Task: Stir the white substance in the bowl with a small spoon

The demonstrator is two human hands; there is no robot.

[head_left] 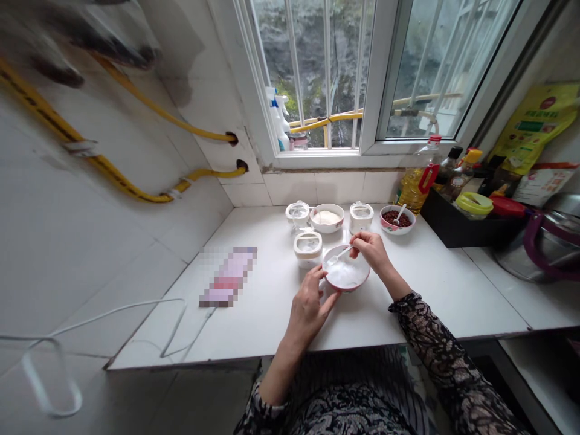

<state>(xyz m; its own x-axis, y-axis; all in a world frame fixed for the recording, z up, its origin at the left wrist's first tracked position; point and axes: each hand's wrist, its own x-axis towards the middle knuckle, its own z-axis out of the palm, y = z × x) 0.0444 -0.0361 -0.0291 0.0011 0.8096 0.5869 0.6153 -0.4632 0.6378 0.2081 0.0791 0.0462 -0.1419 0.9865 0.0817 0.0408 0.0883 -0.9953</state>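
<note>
- Here, the right hand [369, 249] pinches a white spoon [333, 260] by its handle, the tip low inside the bowl [347, 290].
- The left hand [310, 305] grasps that bowl at its left and near side, fingertips by the rim, thumb lower down.
- White powder [348, 275] lies in the bowl, which is on the white counter [258, 329].
- Just left of the bowl is a lidded jar [309, 248].
- Behind stand a second jar [296, 214], a second bowl [327, 229] with pale contents, and a third jar [361, 216].
- Farther right, a third bowl [397, 231] holds dark red bits and a small spoon [400, 212].
- Beyond it are an oil bottle [413, 184] and a black box [446, 226] of condiments.
- Well to the left lies a pixelated pink object [229, 278] with a cable [174, 350].
</note>
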